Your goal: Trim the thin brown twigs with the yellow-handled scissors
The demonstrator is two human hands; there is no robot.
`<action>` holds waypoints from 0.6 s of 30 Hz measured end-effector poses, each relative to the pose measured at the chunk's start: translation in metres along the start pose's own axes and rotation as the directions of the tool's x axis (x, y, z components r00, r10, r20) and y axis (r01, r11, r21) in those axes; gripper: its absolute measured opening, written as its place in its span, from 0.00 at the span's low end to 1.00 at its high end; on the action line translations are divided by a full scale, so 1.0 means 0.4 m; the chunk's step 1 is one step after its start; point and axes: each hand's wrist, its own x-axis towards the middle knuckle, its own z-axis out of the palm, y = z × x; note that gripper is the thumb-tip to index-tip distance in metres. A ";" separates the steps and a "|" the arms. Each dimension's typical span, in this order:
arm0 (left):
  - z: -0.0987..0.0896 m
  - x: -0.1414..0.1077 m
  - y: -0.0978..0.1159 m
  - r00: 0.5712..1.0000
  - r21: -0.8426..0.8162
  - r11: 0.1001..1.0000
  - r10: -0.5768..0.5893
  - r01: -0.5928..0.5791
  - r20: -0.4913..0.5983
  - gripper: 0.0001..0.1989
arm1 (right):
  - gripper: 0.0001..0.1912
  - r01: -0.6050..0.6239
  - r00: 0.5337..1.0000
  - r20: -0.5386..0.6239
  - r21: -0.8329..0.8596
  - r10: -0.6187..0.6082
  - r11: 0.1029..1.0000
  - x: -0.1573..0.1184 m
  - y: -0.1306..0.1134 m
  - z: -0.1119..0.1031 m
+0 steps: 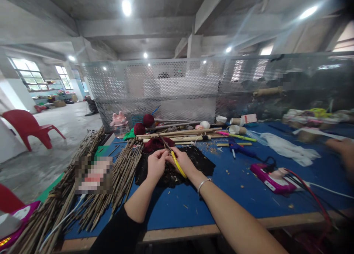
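Note:
My right hand (184, 162) is closed on a pair of scissors (178, 165) with yellow handles, the metal blades pointing up and away to the left. Close beside it, my left hand (156, 166) is closed in a pinch near the right fingertips. What it pinches is too small and hidden to make out. Both hands are over a crumpled black cloth (203, 161) strewn with small pale scraps. Just beyond the hands lies a dark red bundle (151, 145). Left of the cloth, thin brown twigs (121, 172) lie in a pile.
A glue gun (239, 148) and a magenta power strip (272, 179) with cables lie to the right on the blue table (221, 202). A clear plastic bag (290, 147) is beyond them. Another person's hand (343, 150) is blurred at the right edge. A perforated metal panel (152, 88) stands behind.

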 end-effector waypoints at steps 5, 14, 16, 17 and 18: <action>-0.002 0.003 -0.004 0.999 -0.038 0.999 -0.024 0.025 0.024 0.13 | 0.19 -0.050 0.998 0.031 -0.130 0.055 0.990 -0.004 -0.008 -0.006; 0.000 -0.001 -0.002 0.996 -0.031 0.999 -0.028 0.030 0.088 0.13 | 0.29 0.036 0.999 0.017 -0.198 -0.033 0.979 -0.002 0.007 -0.004; 0.000 -0.002 0.001 0.996 -0.011 1.000 -0.010 0.011 0.091 0.13 | 0.30 0.044 0.999 0.034 -0.183 -0.039 0.982 0.000 0.010 -0.004; 0.000 -0.002 0.002 0.996 0.002 1.000 0.002 -0.002 0.088 0.13 | 0.31 0.047 0.998 0.044 -0.176 -0.040 0.983 0.001 0.012 -0.005; 0.000 -0.003 0.004 0.996 0.016 1.000 0.012 -0.013 0.085 0.13 | 0.32 0.051 0.998 0.050 -0.171 -0.043 0.984 0.001 0.013 -0.006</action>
